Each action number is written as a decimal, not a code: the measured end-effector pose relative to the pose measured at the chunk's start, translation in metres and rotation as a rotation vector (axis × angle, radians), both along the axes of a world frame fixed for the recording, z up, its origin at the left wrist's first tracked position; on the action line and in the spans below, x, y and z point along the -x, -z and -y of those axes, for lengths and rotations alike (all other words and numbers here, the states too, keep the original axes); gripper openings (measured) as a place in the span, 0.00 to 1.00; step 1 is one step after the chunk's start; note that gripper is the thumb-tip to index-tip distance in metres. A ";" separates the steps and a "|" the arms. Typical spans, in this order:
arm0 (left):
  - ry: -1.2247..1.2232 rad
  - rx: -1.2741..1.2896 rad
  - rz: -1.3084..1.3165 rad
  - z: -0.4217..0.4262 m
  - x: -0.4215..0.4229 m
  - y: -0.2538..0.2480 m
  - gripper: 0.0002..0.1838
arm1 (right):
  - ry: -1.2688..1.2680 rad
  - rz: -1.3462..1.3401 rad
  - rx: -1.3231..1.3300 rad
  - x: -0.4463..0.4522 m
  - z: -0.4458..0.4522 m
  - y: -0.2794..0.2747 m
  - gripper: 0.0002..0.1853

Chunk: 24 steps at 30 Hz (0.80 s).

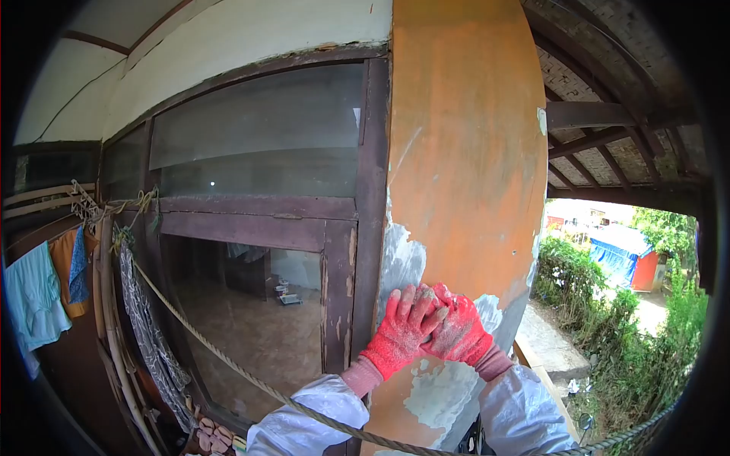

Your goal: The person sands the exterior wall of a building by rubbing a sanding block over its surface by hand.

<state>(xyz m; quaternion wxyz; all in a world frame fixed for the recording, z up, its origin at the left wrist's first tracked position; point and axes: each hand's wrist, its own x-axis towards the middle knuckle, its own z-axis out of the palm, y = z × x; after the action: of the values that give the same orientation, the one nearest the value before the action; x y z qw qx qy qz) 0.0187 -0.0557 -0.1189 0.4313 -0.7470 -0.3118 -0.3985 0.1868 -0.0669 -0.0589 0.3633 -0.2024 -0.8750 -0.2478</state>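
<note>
My left hand [403, 330], in a dusty red glove, rests against the orange wall pillar [464, 167]. Its fingers point upward, pressed together, and overlap the other hand. Curled in a matching glove, my right hand [461, 330] is closed against the same surface. Whatever the two hands grip, if anything, is hidden behind the fingers. Around them the orange paint is stripped in places, leaving a whitish-grey bare patch [441, 395] below and another bare patch [401, 258] at upper left.
A twisted rope [251, 378] crosses in front of my forearms. To the left are a dark wooden window frame [340, 304], bamboo poles [114, 342] and hanging cloths [36, 292]. Green shrubs [601, 319] and a blue tarp [614, 262] lie outside at right.
</note>
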 end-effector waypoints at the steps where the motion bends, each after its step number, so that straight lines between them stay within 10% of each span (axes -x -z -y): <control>1: -0.053 -0.098 -0.019 -0.007 -0.003 -0.003 0.42 | -0.028 0.042 -0.066 -0.003 0.005 -0.004 0.33; 8: -0.050 -0.236 -0.050 -0.020 0.012 -0.038 0.45 | 0.132 -0.441 -0.282 -0.008 -0.011 0.009 0.38; 18: -0.266 -0.232 0.257 0.001 0.003 -0.315 0.50 | 0.263 -0.880 -0.378 -0.050 -0.078 -0.034 0.45; 24: -0.170 -0.291 0.101 -0.019 0.024 -0.168 0.48 | 0.233 -0.829 -0.309 -0.064 -0.074 -0.033 0.44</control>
<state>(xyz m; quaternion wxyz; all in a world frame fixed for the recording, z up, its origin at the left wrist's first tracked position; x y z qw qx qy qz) -0.0054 -0.0368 0.0494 0.5508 -0.6265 -0.3343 -0.4386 0.2510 0.0071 -0.0264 0.6785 -0.3247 -0.5800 -0.3127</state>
